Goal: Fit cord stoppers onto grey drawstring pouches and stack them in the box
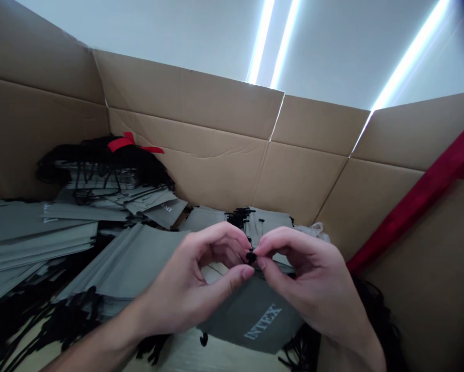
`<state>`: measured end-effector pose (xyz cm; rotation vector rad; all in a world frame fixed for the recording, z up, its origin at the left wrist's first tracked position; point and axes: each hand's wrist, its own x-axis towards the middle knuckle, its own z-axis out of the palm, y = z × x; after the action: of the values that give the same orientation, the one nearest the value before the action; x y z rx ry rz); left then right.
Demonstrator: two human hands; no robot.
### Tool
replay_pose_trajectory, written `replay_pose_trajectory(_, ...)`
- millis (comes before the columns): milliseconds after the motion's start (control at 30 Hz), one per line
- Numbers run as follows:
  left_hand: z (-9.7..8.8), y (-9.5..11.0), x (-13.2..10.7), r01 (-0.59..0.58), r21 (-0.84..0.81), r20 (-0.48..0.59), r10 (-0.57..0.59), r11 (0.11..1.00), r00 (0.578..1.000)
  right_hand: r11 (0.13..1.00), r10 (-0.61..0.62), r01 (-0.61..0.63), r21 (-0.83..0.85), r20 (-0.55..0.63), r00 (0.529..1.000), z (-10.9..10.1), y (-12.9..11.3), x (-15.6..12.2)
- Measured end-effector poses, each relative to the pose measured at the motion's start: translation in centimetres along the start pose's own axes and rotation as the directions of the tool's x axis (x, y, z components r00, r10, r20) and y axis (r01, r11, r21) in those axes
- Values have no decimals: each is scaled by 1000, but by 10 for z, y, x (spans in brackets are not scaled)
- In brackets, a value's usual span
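- Head view: right hand [313, 274] has its thumb and index fingertip drawn together in a pinch on a small black knotted cord end [251, 256].
- Left hand [193, 284] curls in from the other side, thumb and index tip slightly apart around the same knot; whether they grip it I cannot tell.
- Dark grey, flat fabric pouch with white INTEX lettering [262, 316] lies just below both hands, tilted, in front of the stacks.
- Handling, as I judge it: the pouch should be light, limp and hard to damage, folding readily; the cord soft, thin and fiddly, best taken right beside the knot between fingertips, with the pouch held by an edge.
- Counts: two hands, one knot between them, one pouch directly beneath with its lettering fully readable.
- Stacked grey fabric pouches [139, 258] form at least four groups, left and behind; they overlap too much to number singly.
- Loose black cords [73, 320] are likewise uncountable.
- One bright red ribbon [123, 142] tops the far-left pile; one long dark red band [410, 199] crosses the brown cardboard wall [201, 139].
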<state>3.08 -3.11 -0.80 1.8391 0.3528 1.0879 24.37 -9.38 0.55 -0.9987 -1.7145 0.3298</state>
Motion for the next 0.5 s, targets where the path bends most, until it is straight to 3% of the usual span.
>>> replay_pose_trajectory(233, 12, -3, 1, 28, -65, -131, -36, 998, 991, 1000, -19, 19, -21, -4, 1000, 7, -2, -3)
replay_pose_trajectory(500, 7, -4, 4, 156, -201, -54, -169, 967, 984, 994, -46, 46, -95, 7, 999, 10, -5, -3)
